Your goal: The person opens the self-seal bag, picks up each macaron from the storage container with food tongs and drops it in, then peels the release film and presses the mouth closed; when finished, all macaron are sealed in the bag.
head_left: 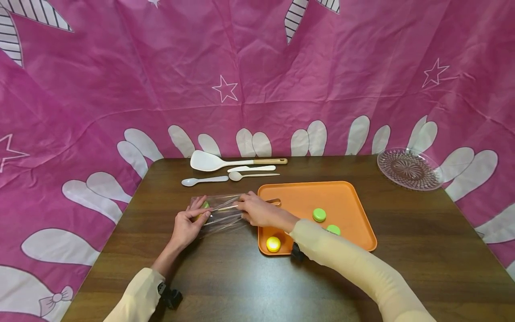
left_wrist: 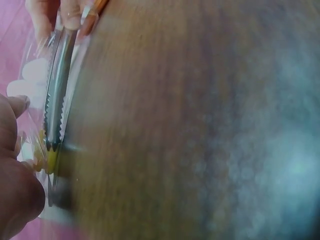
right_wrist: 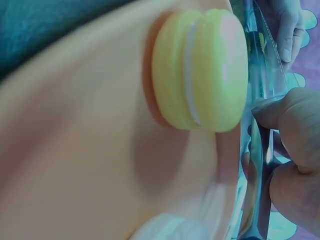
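Note:
Metal tongs with serrated edges reach into a clear plastic bag; their looped end sticks out over the orange tray. My right hand grips the tongs near the bag's mouth. At the bag's other end my left hand pinches the plastic between thumb and fingers. Partly hidden by that hand, a green macaron and something yellow at the tongs' tips show in the bag. On the tray lie a yellow macaron and two green macarons, one partly behind the right sleeve.
Behind the bag lie a white spatula with a wooden handle, a white knife, a cream spoon and a white spoon. A clear patterned plate stands at the far right edge of the wooden table.

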Motion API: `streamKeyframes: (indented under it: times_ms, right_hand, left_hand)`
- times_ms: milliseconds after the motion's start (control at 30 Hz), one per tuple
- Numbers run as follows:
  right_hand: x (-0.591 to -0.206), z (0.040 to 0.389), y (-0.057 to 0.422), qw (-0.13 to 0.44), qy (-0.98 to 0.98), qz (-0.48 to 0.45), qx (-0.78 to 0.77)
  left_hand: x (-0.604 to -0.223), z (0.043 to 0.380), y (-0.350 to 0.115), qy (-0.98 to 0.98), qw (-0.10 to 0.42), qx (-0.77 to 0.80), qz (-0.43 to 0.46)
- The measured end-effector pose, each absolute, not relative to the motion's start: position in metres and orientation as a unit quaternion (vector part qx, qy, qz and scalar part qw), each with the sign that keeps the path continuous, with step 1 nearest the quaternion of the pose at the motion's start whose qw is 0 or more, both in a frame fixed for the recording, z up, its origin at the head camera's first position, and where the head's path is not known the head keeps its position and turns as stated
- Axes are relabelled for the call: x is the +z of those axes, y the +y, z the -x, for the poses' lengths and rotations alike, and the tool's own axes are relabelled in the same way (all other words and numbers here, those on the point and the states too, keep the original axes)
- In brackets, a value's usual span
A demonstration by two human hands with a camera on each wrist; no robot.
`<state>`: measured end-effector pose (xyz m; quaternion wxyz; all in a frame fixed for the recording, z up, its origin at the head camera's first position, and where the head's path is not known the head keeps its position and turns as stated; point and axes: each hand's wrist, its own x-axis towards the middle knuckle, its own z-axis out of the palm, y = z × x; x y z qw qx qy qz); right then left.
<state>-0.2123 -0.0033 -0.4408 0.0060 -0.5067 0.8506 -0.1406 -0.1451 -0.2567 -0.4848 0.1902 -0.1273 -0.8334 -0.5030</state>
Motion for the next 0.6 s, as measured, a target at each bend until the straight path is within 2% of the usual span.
streamKeyframes:
  times_ms: [233,600]
  right_hand:
    - [-0.435,0.212,0.006,0.032,0.854,0.502,-0.13]
    - [-0.422,0.212,0.048,0.038,0.858,0.496,-0.128]
  left_hand:
    - [-0.484,0.145,-0.257,-0.831,0.187,-0.508,0.131]
    - [-0.483,0.144,-0.257,-0.828,0.183,-0.513,0.133]
